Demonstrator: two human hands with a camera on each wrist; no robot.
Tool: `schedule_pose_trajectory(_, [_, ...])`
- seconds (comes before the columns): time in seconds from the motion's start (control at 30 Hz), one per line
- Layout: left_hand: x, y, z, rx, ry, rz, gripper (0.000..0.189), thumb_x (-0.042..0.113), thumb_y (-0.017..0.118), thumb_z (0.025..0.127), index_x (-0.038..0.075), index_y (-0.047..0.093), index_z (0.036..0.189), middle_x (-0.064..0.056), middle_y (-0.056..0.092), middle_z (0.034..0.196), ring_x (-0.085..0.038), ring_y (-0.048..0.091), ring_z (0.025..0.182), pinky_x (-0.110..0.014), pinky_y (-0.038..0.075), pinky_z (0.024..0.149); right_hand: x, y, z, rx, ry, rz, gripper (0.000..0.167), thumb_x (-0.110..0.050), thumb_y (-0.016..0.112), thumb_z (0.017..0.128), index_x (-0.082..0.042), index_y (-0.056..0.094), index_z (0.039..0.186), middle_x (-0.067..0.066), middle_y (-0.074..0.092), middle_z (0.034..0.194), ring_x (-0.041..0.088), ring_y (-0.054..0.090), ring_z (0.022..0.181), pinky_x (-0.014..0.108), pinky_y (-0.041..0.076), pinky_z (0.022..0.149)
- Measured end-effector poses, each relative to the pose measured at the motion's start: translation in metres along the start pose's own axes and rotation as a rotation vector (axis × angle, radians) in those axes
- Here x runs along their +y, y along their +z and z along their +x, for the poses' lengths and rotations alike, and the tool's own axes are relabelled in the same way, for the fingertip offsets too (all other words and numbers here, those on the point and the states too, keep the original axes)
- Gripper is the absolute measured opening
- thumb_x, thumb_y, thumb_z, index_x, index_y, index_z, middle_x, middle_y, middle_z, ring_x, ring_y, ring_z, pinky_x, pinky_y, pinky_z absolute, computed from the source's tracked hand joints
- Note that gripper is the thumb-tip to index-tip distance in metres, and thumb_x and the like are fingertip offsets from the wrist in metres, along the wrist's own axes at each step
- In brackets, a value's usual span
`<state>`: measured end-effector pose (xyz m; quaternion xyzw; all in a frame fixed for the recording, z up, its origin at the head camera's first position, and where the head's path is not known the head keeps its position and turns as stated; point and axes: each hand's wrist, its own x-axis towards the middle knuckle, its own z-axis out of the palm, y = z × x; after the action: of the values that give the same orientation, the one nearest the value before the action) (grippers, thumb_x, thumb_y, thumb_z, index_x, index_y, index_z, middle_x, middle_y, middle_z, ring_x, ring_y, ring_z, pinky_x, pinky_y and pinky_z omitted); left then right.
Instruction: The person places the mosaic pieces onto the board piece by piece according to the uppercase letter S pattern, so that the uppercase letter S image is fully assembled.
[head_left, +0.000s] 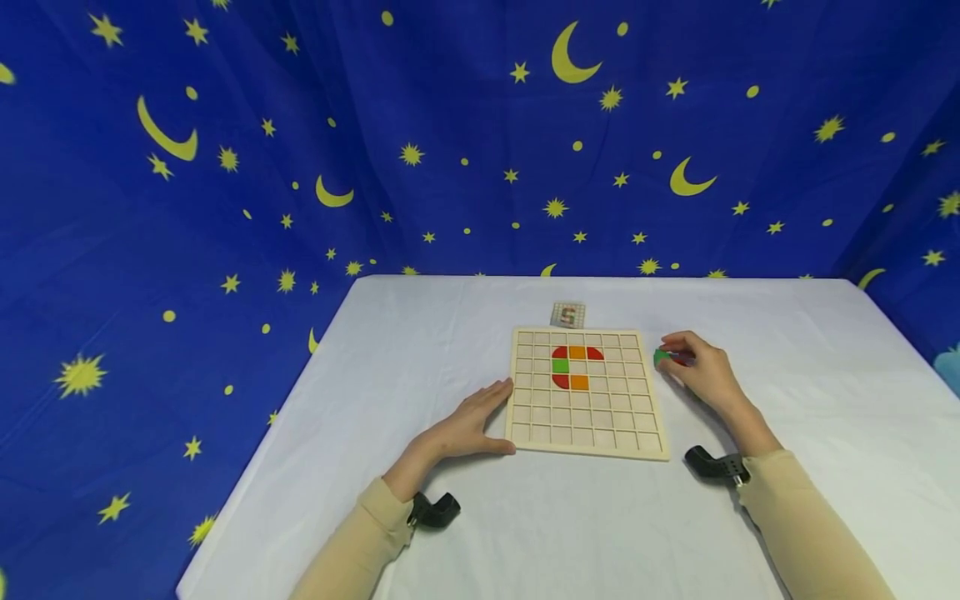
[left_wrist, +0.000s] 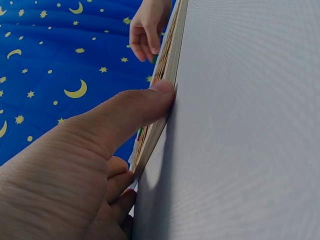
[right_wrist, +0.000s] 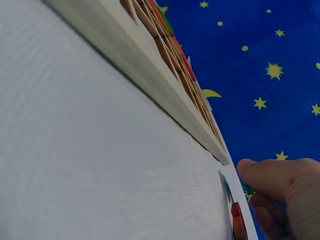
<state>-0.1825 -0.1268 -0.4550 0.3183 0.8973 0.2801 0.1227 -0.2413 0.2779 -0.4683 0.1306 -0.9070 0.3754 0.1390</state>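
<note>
A wooden grid board [head_left: 555,421] lies on the table. Set in its upper cells are red, orange and green tiles, among them a bright green tile [head_left: 560,366] and an orange tile [head_left: 579,382]. My left hand [head_left: 468,423] rests at the board's left side, fingers extended, with the thumb near its lower left corner. Just past the board's right edge, my right hand [head_left: 705,371] pinches a small green tile [head_left: 661,357] between thumb and fingers. Beneath that hand, red and orange pieces [right_wrist: 239,222] lie on the table, partly hidden in the head view.
Behind the board sits a small card [head_left: 568,315] with a coloured pattern on a grid. A white cloth covers the table [head_left: 435,350]. Blue fabric [head_left: 480,125] with yellow moons and stars hangs at the back and sides. Each wrist wears a black camera mount [head_left: 716,467].
</note>
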Motion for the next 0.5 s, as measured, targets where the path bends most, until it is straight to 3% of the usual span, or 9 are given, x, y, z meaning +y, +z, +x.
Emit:
schedule_pose_trajectory(0.27, [-0.001, 0.002, 0.0, -0.003, -0.001, -0.008, 0.098, 0.041, 0.075, 0.079, 0.004, 0.018, 0.15, -0.011, 0.017, 0.155, -0.023, 0.012, 0.142, -0.041, 0.012, 0.114, -0.014, -0.01, 0.002, 0.013, 0.001, 0.026, 0.035, -0.007, 0.07, 0.086, 0.003, 0.056, 0.117, 0.023, 0.065, 0.105, 0.043, 0.06, 0.098, 0.054, 0.046, 0.086])
schedule_pose_trajectory(0.5, [-0.001, 0.001, 0.0, -0.004, -0.004, -0.011, 0.098, 0.04, 0.075, 0.079, 0.004, 0.019, 0.15, -0.011, 0.017, 0.155, -0.024, 0.012, 0.142, -0.041, 0.012, 0.114, -0.028, -0.023, 0.006, 0.082, -0.026, 0.017, 0.037, -0.015, 0.07, 0.087, 0.001, 0.056, 0.117, 0.02, 0.065, 0.106, 0.037, 0.059, 0.098, 0.05, 0.045, 0.087])
